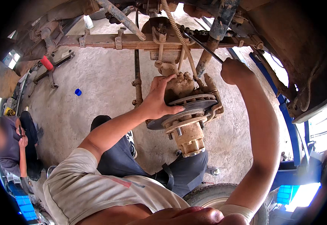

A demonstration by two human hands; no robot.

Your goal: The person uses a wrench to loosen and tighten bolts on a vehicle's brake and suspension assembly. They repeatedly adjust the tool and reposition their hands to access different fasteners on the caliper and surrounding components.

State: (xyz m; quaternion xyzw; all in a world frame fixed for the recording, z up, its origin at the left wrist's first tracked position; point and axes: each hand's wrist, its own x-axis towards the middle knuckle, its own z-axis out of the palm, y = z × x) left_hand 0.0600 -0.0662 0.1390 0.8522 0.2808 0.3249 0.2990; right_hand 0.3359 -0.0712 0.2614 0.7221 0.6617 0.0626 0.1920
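In front of me hangs a rusty, dusty wheel hub (189, 139) with studs, and a dark brake disc (193, 107) sits behind its flange. My left hand (157, 99) lies spread at the disc's left side, thumb over the disc edge, fingertips against the dirty casting (181, 85) behind it. Up at the right, my right hand (237, 72) is closed round a long-handled wrench (208, 49). The wrench slants up and left to the bolts by the leaf spring (107, 41); how its head seats there is too small to tell.
A corrugated hose (176, 28) and a thick strut (223, 18) hang close by. Blue lift parts (289, 127) stand at the right, a tyre (212, 193) lies below. Someone (11, 142) sits at the left, near a red-topped stand (47, 63) and a blue cap (78, 92).
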